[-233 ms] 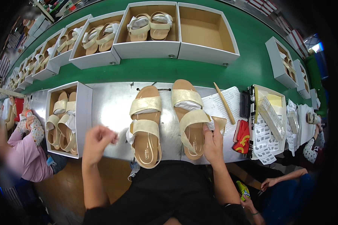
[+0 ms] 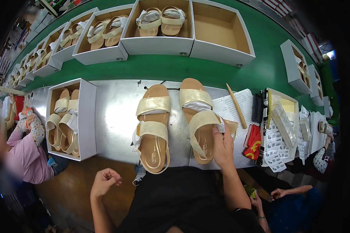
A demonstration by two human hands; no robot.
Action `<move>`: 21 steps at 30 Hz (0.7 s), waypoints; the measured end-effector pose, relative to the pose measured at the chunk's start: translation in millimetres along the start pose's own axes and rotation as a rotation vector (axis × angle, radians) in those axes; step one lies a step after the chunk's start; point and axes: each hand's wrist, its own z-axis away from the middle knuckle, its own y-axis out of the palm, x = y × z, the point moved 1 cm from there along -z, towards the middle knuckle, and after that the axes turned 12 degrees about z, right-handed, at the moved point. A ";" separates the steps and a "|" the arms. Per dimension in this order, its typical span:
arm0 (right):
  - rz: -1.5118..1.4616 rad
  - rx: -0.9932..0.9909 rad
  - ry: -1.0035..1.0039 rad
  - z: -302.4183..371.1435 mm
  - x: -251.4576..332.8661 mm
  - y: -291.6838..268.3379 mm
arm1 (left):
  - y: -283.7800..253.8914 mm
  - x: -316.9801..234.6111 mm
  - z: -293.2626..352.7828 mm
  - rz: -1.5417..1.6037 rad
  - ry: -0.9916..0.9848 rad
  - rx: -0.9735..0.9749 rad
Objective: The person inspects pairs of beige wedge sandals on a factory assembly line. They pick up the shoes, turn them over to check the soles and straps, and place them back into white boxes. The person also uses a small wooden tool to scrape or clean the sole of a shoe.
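Note:
Two pale gold sandals stand side by side on the metal worktable (image 2: 113,116), toes pointing away from me, with white wrapping around their straps. My right hand (image 2: 224,150) grips the wide ankle strap of the right sandal (image 2: 197,96), thumb on top; some fingers are hidden behind the strap. Untouched, the left sandal (image 2: 153,105) lies beside it. Off the table's front edge, my left hand (image 2: 106,181) hangs in the air with its fingers curled and nothing visible in them.
At left, a white shoebox (image 2: 88,120) holds several sandals. Shoeboxes (image 2: 155,46) line the green surface behind, one of them an empty box (image 2: 221,35). Rightward lie a wooden stick (image 2: 236,105), printed sheets (image 2: 243,97), a red pouch (image 2: 252,143) and a label tray (image 2: 293,153). People sit on both sides.
My left hand has dropped from above the table to below its front edge. My right hand keeps its grip on the right sandal. The view has shifted slightly.

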 end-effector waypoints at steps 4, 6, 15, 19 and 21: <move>-0.123 0.036 -0.069 -7.8 -5.2 -0.4 | -46.4 94.5 -43.3 -0.705 0.024 -0.398; -0.144 0.071 -0.067 -3.6 -11.5 -3.0 | -46.3 126.1 -48.9 -0.859 0.012 -0.528; -0.367 0.165 0.044 18.9 -49.2 -9.6 | -25.7 124.3 -61.3 -0.662 0.209 -0.599; -0.331 0.363 0.000 21.1 -49.9 -17.5 | -13.8 97.9 -45.2 -0.489 0.342 -0.662; -0.358 0.431 -0.001 22.2 -32.7 -21.3 | 23.6 57.3 -24.0 -0.347 0.522 -0.464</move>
